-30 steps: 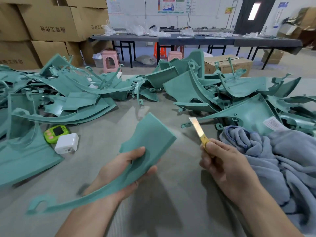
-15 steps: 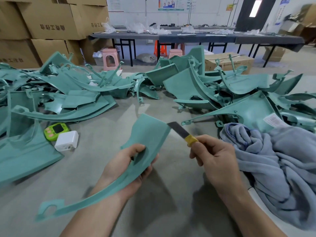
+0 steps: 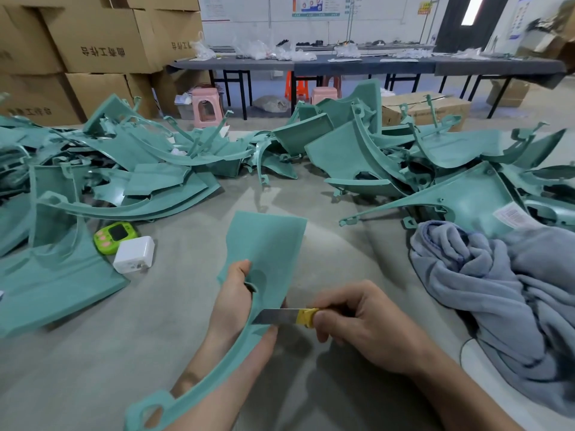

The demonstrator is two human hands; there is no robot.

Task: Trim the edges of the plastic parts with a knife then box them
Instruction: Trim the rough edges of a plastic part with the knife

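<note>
— Where are we holding the blade now?

— We are laying the utility knife (image 3: pixel 281 316) flat across the narrow waist of the teal plastic part (image 3: pixel 267 247), blade pointing left, just below our left thumb. A second ago we were keeping it raised and well apart on the right. Half a second ago its tip was only nearing the part's upper right edge.

— So we are starting the cut?

— We are judging so. The blade is now meeting the part, which suggests the trimming stroke on this piece is beginning.

— And the grip?

— Our left hand (image 3: pixel 233 309) is holding the part up above the desk (image 3: pixel 140 353), thumb on the front face and fingers (image 3: pixel 267 340) curling round behind, with their tips showing under the blade. Our right hand (image 3: pixel 370 334) is wrapping its fingers round the handle, thumb pressing beside the yellow slider.

— Any worry?

— Those left fingertips are sitting just beside the blade, so we are wanting a stroke away from them.

— And the boxing?

— It is not yet beginning. The heaps of teal parts (image 3: pixel 140 169) are lying on the desk, and the cardboard cartons (image 3: pixel 102 42) are standing well apart at the far left.
</note>
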